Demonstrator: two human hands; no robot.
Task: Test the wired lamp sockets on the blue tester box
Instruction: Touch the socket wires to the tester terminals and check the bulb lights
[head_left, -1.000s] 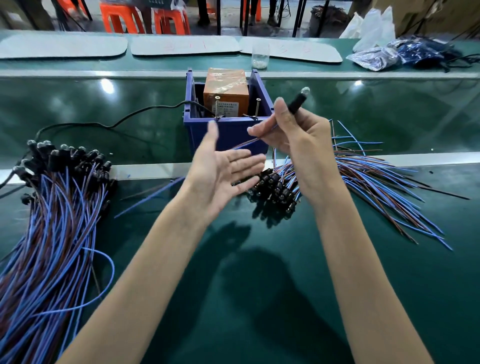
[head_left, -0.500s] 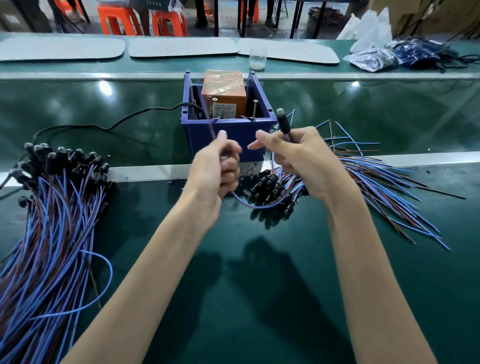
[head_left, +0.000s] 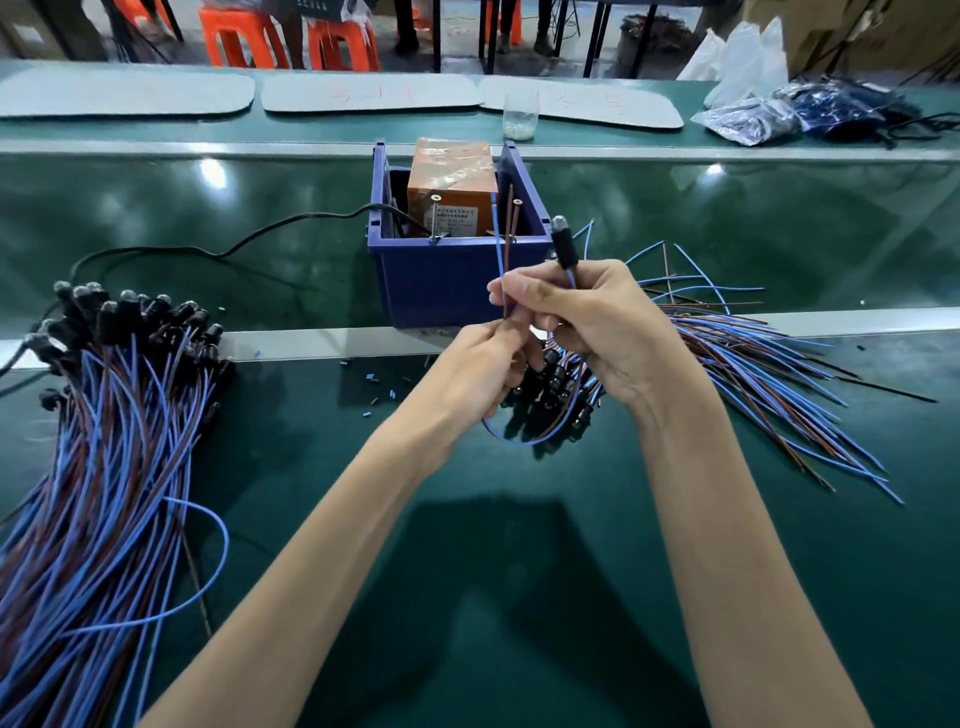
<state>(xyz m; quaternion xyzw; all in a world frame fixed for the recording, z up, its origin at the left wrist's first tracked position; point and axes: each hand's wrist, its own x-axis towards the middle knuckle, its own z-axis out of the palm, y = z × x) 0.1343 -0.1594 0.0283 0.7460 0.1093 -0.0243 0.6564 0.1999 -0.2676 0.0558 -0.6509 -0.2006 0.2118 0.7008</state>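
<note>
You're mid-test: your right hand (head_left: 597, 327) grips the lamp socket (head_left: 563, 248) upright just beside the blue tester box (head_left: 441, 283). Your left hand (head_left: 478, 364) pinches its two wires (head_left: 500, 270), tips seemingly near the right screw (head_left: 516, 205) (contact unclear). Next, one tip per screw.

A: Room near the blue box (head_left: 441, 280)?
B: Front's blocked. Left hand (head_left: 478, 364) and right hand (head_left: 597, 322) sit close together just before its front wall, w/ wires (head_left: 501, 260) running up from the left hand toward the box top and a socket (head_left: 563, 241) sticking up from the right.
A: Sides?
B: L: black cord (head_left: 234, 249) snakes into the box; nearer, a big wire bundle (head_left: 104, 441) fills the edge. R: another bundle (head_left: 769, 374) fans out from under the right hand.
A: Inside the box?
B: Tight. Orange block (head_left: 449, 176) fills the back, upright screws (head_left: 432, 218) at the front.
A: Open ground?
B: Green mat (head_left: 493, 597) btwn the forearms, plus the strip btwn box and L bundle, w/ small bits (head_left: 369, 376) scattered.
</note>
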